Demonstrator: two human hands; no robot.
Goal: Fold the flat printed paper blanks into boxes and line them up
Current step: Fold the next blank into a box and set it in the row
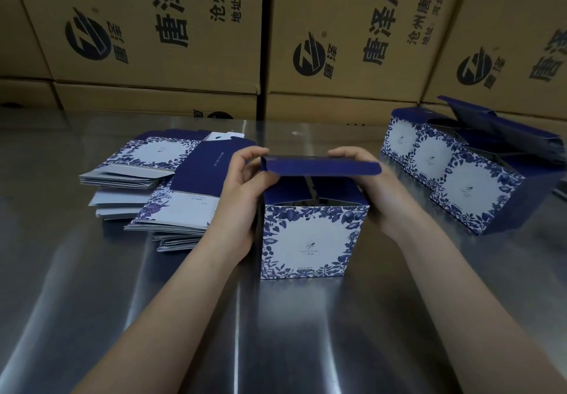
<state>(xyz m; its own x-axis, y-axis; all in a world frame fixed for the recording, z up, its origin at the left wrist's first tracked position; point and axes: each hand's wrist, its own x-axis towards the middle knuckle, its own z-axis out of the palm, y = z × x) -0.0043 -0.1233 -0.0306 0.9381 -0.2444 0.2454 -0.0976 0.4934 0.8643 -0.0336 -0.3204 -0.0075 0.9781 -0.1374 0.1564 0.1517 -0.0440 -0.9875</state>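
A blue-and-white floral box (310,240) stands upright on the steel table, its top open. Its dark blue lid flap (320,168) is bent forward over the opening. My left hand (242,191) grips the lid's left end, fingers curled over its top edge. My right hand (365,191) grips the lid's right end and lies against the box's right side. A stack of flat printed blanks (159,179) lies to the left. Three folded boxes (454,179) stand in a row at the right, lids open.
The steel table (276,332) reflects light along its front. Large brown cartons (337,34) with black print form a wall right behind the table. The row of folded boxes reaches the frame's right edge.
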